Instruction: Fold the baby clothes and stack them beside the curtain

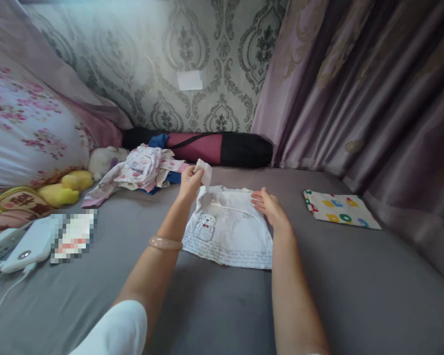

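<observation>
A small white shirt [237, 231] with a bear drawing and lines of print lies spread on the grey bed sheet [214, 310]. At its upper left, my left hand [191, 181] pinches a raised piece of white cloth, seemingly the shirt's sleeve. My right hand [268, 204] rests at the shirt's upper right, its fingers extended over the edge and holding nothing.
Rumpled clothes [144, 165] are piled at the back left, near plush toys [66, 187]. A folded patterned cloth [342, 209] lies right. A power bank [35, 244] with cables sits left; a long bag [200, 148] lies along the wall.
</observation>
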### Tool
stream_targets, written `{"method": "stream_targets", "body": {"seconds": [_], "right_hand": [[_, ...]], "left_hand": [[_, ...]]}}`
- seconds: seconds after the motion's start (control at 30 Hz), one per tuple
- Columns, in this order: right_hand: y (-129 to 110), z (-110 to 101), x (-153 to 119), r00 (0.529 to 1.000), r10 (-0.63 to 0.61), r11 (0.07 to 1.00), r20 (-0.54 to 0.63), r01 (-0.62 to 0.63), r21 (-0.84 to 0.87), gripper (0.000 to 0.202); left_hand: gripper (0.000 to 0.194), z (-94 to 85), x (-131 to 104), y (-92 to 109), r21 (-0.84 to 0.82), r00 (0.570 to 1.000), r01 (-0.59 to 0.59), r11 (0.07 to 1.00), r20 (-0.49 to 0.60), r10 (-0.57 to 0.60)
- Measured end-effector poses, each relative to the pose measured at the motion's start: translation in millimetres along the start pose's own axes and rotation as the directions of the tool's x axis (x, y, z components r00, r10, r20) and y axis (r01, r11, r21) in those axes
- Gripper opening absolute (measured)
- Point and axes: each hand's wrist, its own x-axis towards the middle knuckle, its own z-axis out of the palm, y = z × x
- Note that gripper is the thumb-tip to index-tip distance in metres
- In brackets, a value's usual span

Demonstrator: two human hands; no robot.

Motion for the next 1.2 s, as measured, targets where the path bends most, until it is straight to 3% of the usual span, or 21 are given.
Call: {"method": "stream_targets", "body": {"seconds": [0.17, 0.4, 0.53, 0.63, 0.7, 0.77, 0.9, 1.03, 1.1, 1.2], "right_hand": [[2.8, -1.4, 3.3, 0.999, 0.032, 0.999, 0.023, -0.033, 0.033, 0.048], [7.9, -0.7, 8.5, 0.994, 0.084, 0.995, 0.070, -0.087, 0.043, 0.055], [11.0, 8.4, 8.5, 0.991, 0.082, 0.996, 0.107, -0.086, 0.027, 0.055], [16.3, 16.1, 9.7, 0.988, 0.049, 0.998, 0.148, -0.053, 0.024, 0.052], [20.5, 20.0, 11.5, 0.987, 0.040, 0.999, 0.153, -0.041, 0.005, 0.050], [24.3, 22.3, 13.6, 0.990, 0.041, 0.999, 0.137, -0.037, -0.027, 0.048], [30.7, 23.6, 17.6, 0.993, 0.026, 0.996, 0.112, -0.016, -0.093, 0.041], [37.5, 23.4, 23.4, 0.994, -0.039, 0.986, 0.100, 0.055, -0.158, 0.031], [41.5, 22.4, 28.0, 0.991, -0.104, 0.969, 0.087, 0.121, -0.217, 0.030], [46.7, 19.3, 34.4, 0.958, -0.279, 0.895, 0.067, 0.285, -0.343, 0.033]], "left_hand": [[0.030, 33.4, -15.1, -21.0, 0.074, 1.000, 0.008, 0.997, 0.021, -0.009], [0.023, 70.6, -41.1, -59.4, 0.344, 0.997, -0.048, 0.938, 0.078, 0.022], [0.035, 83.1, -57.5, -77.6, 0.437, 0.971, -0.081, 0.896, 0.237, -0.028], [0.055, 82.1, -65.7, -78.4, 0.503, 0.918, -0.140, 0.853, 0.390, -0.079], [0.059, 74.1, -66.4, -71.4, 0.565, 0.896, -0.183, 0.805, 0.433, -0.100], [0.053, 58.8, -63.2, -61.0, 0.635, 0.905, -0.237, 0.735, 0.420, -0.071], [0.042, 8.1, -57.0, -44.0, 0.805, 0.918, -0.335, 0.490, 0.396, -0.024], [0.047, -42.9, -66.6, -40.3, 0.932, 0.940, -0.257, 0.255, 0.302, -0.159], [0.048, -57.3, -75.2, -41.6, 0.954, 0.939, -0.211, 0.215, 0.259, -0.226], [0.045, -64.4, -84.5, -44.9, 0.959, 0.930, -0.181, 0.217, 0.239, -0.279]]}}
